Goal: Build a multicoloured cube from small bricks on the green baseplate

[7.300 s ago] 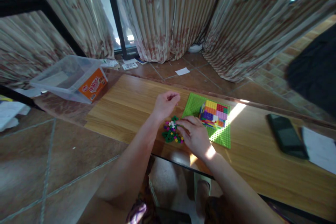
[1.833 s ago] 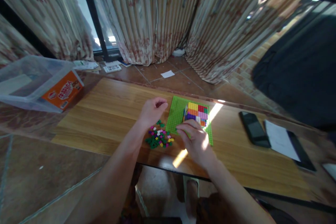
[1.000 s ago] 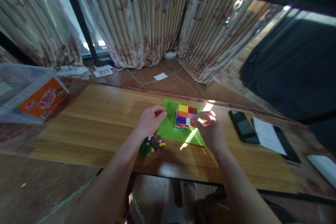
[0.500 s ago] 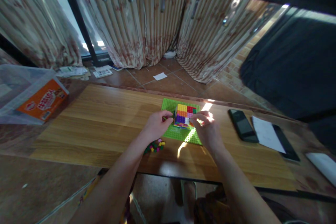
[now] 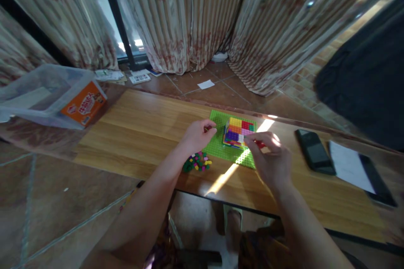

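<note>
A block of colourful toy bricks (image 5: 235,128), with yellow, orange, red, pink, purple and white on top, stands on a green baseplate (image 5: 217,117). My left hand (image 5: 198,134) hovers over the baseplate's left side, thumb and forefinger curved and apart, nothing visible between them. At the block's near right corner, by the white brick, are the pinched fingertips of my right hand (image 5: 268,151). Something red shows in the gap under its fingers; what the fingertips grip is hidden. Small loose bricks (image 5: 198,162), green, yellow and pink, lie in a pile below my left hand.
The wooden table (image 5: 151,134) holds a black phone (image 5: 315,151), a white paper (image 5: 350,166) and a dark flat device (image 5: 378,180) on the right. A clear plastic bin (image 5: 53,105) with an orange label stands at the left. Striped curtains (image 5: 176,21) hang beyond.
The camera view has shifted, moving the scene right and slightly up. My right hand has drawn back a little to the right of the block. My left hand keeps nearly the same pose.
</note>
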